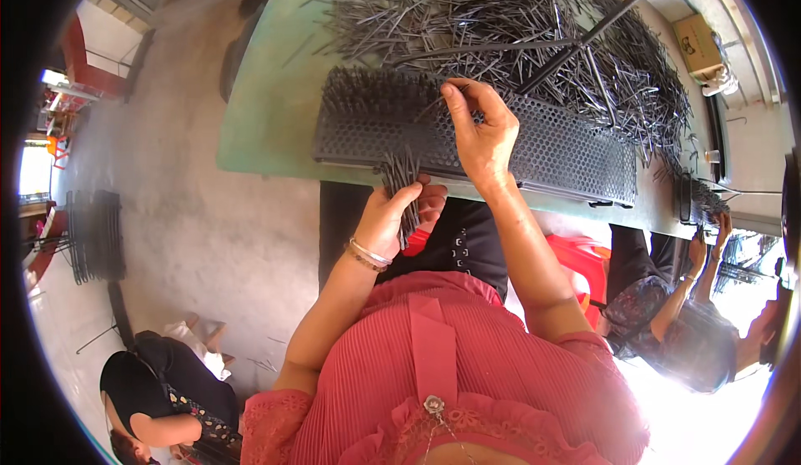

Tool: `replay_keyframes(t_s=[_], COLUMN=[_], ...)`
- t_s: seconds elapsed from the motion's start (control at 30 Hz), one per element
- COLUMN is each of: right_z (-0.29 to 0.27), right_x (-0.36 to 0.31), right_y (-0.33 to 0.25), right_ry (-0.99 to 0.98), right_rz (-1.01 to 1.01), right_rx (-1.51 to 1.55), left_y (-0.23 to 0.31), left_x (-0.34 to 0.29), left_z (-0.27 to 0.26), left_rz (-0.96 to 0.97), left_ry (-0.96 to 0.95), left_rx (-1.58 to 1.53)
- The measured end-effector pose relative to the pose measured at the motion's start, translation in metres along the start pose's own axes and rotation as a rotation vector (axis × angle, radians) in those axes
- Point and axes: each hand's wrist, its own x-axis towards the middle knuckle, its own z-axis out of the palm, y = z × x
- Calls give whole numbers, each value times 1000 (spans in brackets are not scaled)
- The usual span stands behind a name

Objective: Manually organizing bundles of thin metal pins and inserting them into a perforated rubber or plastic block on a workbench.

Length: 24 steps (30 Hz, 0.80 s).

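Note:
In my left hand (386, 217), closed just in front of the table edge, is a bundle of thin dark rods (401, 180). Beyond it on the table lies a long black perforated tray (559, 152). Many rods (371, 91) stand upright, packed in the holes of its left part; the right part shows bare holes. My right hand (486, 135) is over the tray's middle, beside the last standing rods. Its thumb and forefinger pinch what looks like a single thin dark rod; its lower end is hard to make out.
A large heap of loose rods (467, 15) covers the back of the green table (267, 123). Dark metal bars (576, 44) cross above it. A co-worker (676, 323) on the right handles a similar tray (691, 198). Another person (167, 390) is at lower left; a red stool (580, 265) stands below the table.

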Motion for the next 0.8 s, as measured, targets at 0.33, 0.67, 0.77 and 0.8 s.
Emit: replay_keyframes(t_s=[0.33, 0.67, 0.77, 0.8], right_z=[69, 112, 114, 115], right_x=[0, -1, 0, -1], right_y=[-31, -25, -27, -28], right_ry=[-121, -164, -186, -186], right_rz=[-115, -189, -229, -217], right_rx=[105, 81, 45, 44], left_y=[11, 17, 18, 18], left_x=[-15, -23, -22, -21], left_z=[-13, -25, -28, -29], left_rz=[-65, -2, 7, 8], left_ry=[30, 89, 72, 58], left_rx=[-89, -53, -59, -64])
